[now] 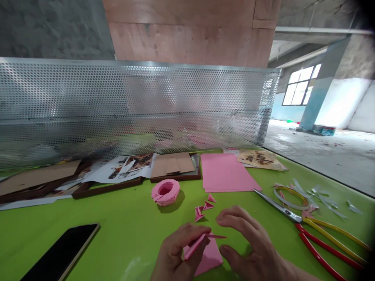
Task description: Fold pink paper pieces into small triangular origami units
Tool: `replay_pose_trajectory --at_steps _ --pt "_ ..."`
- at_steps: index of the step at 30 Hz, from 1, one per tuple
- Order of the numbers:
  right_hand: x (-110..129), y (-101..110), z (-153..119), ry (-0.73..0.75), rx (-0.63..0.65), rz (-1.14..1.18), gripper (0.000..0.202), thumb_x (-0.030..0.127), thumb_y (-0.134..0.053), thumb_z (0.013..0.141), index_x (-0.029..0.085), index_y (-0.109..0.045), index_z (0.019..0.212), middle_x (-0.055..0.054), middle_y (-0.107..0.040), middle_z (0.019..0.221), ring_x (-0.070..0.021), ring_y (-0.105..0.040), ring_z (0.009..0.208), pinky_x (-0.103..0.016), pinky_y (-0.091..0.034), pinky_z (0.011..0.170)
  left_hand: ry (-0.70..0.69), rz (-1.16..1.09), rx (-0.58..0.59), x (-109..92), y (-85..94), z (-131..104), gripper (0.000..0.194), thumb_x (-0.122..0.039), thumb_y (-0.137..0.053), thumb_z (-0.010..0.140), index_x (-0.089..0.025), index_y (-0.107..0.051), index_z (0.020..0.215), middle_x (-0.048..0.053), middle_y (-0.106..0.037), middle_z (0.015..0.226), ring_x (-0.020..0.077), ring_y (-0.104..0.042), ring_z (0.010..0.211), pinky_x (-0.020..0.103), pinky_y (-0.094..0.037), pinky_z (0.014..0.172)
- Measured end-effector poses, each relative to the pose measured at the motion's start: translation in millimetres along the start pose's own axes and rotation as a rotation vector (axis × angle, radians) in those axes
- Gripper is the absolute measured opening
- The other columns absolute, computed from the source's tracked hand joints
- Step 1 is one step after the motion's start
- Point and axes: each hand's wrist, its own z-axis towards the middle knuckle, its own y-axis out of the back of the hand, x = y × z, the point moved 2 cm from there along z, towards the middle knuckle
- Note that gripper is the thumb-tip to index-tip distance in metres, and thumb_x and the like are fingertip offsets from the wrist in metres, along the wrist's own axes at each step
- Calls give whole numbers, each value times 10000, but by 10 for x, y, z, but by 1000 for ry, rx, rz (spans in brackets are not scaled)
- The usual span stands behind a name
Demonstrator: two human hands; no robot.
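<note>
My left hand [183, 249] is closed on a small folded pink paper piece [195, 246], held near the table's front edge. Just to its right, my right hand [252, 246] has its thumb and fingers spread, with nothing between them. Beneath the left hand lies a flat pink paper square [209, 259]. Beyond the hands are several small folded pink triangles [208, 205]. A round pink paper ring [165, 192] made of folded pieces stands behind and to the left.
Scissors [293, 215] with red and yellow handles, a tape roll [276, 192] and scraps lie right. A phone [63, 251] is front left. Pink sheets [225, 171], brown trays [108, 188] and cardboard [172, 164] line the back, before a perforated metal screen [140, 101].
</note>
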Motion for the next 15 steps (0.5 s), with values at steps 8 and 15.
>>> replay_pose_trajectory --at_steps 8,15 --pt "-28 -59 -65 -138 74 -52 374 64 -448 783 229 -432 1119 3 -611 738 -128 -587 641 -225 -466 619 375 -199 77 145 41 -9 287 -412 -645 696 -153 -677 576 8 -624 540 127 -513 507 233 -399 522" --pt "21 -55 17 85 177 -209 295 52 -519 750 220 -558 989 -77 -572 1020 -187 -555 903 -285 -476 749 417 -299 44 259 53 27 308 -378 -647 713 -134 -625 526 -7 -590 464 98 -481 452 215 -370 485"
